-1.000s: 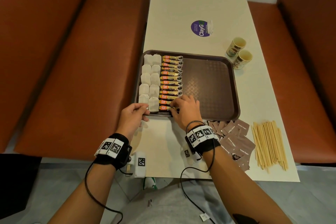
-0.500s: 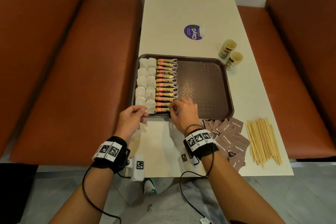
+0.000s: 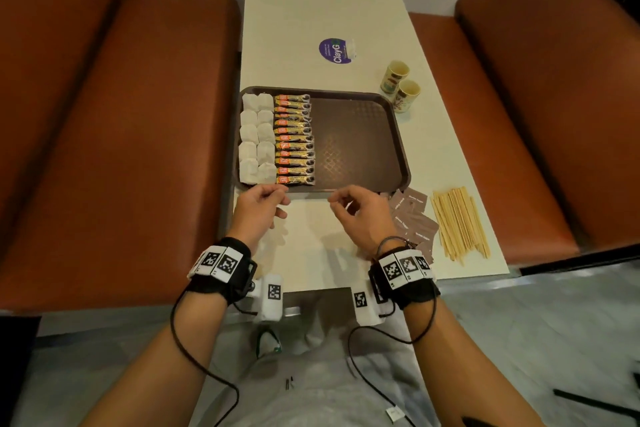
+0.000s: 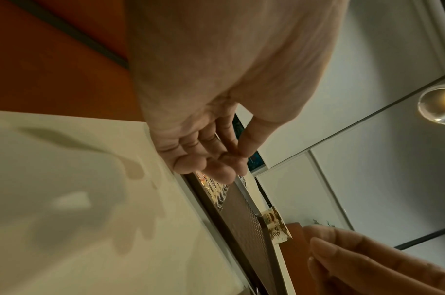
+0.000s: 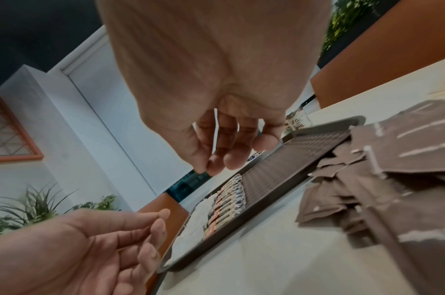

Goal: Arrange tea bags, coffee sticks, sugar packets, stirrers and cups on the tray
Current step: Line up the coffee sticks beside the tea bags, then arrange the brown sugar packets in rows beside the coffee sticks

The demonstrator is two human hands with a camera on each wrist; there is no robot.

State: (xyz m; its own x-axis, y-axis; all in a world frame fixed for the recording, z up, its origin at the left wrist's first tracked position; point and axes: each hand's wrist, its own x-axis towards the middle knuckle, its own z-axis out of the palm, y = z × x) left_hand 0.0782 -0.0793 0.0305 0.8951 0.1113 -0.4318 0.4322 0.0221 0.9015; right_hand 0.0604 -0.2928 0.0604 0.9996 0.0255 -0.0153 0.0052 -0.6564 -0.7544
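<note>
Hands: left hand [image 3: 260,205] and right hand [image 3: 360,215] hover over the cream bench [image 3: 325,0] just short of the near rim of the dark brown plastic tray [image 3: 360,146]; both have fingers loosely curled and hold nothing.
Change: half a second ago the right fingertips touched the nearest coffee stick and the left hand rested at the tray's near left corner; both have pulled back and sit apart from the tray's contents.
Tea bags: white paper tea bags [image 3: 256,139] lie in two columns along the tray's left side.
Coffee sticks: orange-and-gold coffee sticks [image 3: 294,139] form one stacked column just right of the tea bags.
Sugar: brown paper sugar packets [image 3: 414,218] are heaped on the bench right of the right hand; their print is too small to read.
Stirrers: pale wooden stirrers [image 3: 459,222] lie in a bundle further right.
Cups: two small printed paper cups [image 3: 401,85] stand beyond the tray's far right corner.
Writing: round purple sticker [image 3: 336,50] on the bench reads "ClayG", its end covered.
</note>
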